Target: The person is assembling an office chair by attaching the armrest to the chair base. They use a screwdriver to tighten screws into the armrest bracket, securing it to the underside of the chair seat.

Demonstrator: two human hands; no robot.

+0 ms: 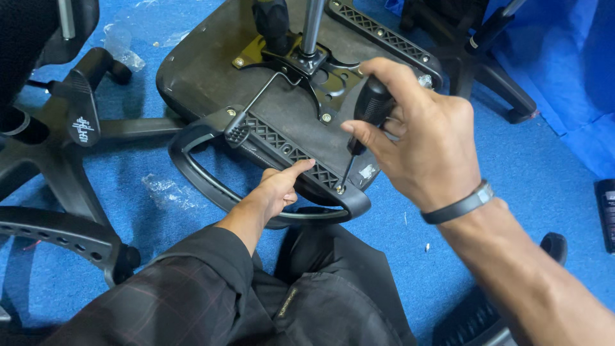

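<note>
Head view, looking straight down: an upturned black plastic office-chair seat (211,70) lies on the blue carpet floor (512,179), and everything here is placed against that seat. The right hand (416,138) is wrapped firmly around the black handle of a slim metal-shafted screwdriver (359,131), thumb and fingers curled tight on the grip, with the tip standing on a small silver screw (339,189) at the seat's near edge. That screw sits in the ribbed mounting plate of a black looped plastic armrest (211,173), which juts off the seat's near-left edge. The left hand (278,189) is loosely curled, index finger stretched out and pressing on the armrest plate just beside the screw, holding nothing. A black wristband (458,205) circles the right wrist. At the seat's centre rise the black metal tilt mechanism (301,64) and a chrome gas-lift column (312,25). Left of the seat sprawls a black star-shaped chair base (64,160).
</note>
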